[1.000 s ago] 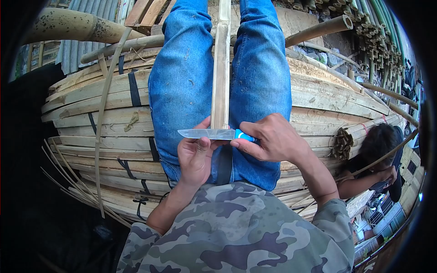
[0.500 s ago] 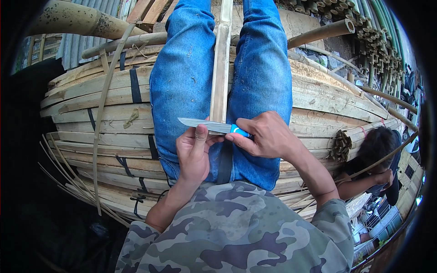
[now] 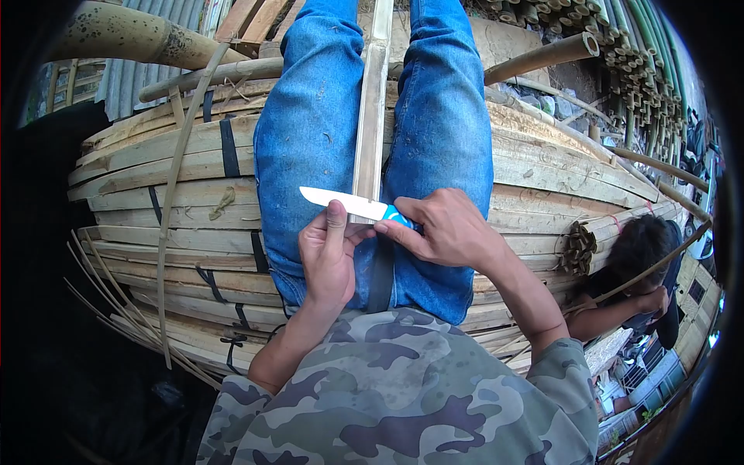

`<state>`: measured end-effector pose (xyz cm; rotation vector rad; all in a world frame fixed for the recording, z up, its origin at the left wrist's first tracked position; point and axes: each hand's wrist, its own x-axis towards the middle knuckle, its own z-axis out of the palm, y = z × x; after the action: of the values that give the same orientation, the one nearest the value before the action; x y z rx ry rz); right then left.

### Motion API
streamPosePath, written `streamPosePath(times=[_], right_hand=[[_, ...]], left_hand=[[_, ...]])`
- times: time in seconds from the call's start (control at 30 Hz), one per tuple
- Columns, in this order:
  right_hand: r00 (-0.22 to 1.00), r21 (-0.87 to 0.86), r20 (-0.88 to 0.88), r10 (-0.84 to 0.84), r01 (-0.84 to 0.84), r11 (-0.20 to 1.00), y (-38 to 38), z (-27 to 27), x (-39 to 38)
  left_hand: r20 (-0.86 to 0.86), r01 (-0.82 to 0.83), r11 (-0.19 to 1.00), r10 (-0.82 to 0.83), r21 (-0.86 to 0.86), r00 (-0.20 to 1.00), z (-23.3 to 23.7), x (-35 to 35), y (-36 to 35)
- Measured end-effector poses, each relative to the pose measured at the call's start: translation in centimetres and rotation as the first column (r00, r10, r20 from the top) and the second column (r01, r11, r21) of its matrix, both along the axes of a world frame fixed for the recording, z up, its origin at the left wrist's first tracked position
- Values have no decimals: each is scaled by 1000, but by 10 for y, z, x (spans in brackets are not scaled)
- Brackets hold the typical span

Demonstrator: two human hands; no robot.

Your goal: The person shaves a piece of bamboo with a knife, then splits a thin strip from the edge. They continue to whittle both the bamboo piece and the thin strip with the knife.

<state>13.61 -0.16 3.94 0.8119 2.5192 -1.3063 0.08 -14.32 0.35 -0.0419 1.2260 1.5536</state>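
Between the legs in blue jeans lies a long bamboo strip (image 3: 368, 147), its near end at my hands. My right hand (image 3: 453, 232) is closed round the blue handle of a knife (image 3: 341, 201), whose blade points left across the strip's near end and shines white. My left hand (image 3: 327, 260) is closed on the strip's end from below, with its thumb up against the near edge of the blade. Its other fingers are partly hidden behind the strip and blade.
Stacked pale bamboo slats (image 3: 542, 167) tied with black bands lie under and beside the legs. A thin bent strip (image 3: 182, 163) crosses them at left. Bamboo poles (image 3: 643, 62) are piled at far right. Another person (image 3: 639, 271) sits close on the right.
The knife has shifted slightly away from me and to the left, and its blade has turned so that it catches the light. My left hand stays at the strip's end.
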Motion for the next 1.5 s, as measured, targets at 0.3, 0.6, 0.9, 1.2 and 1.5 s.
streamPosePath(times=[0.3,0.6,0.9,1.2,1.5], right_hand=[[998,-110,-2,69,-69,992,18,4,1],[994,-95,-91,59,-68,993,18,-2,0],[996,-123,-88,-25,14,992,11,-5,0],[1000,-31,24,-11,12,999,8,2,3],[998,-19,-46,-48,48,999,10,-1,6]], left_hand=[[-68,34,993,-27,113,997,8,4,-3],[-34,46,987,-42,156,999,-2,-2,-7],[-38,42,995,-39,91,999,2,-5,-1],[16,132,986,-134,104,991,9,-7,-6],[-1,410,911,-411,40,912,21,-18,9]])
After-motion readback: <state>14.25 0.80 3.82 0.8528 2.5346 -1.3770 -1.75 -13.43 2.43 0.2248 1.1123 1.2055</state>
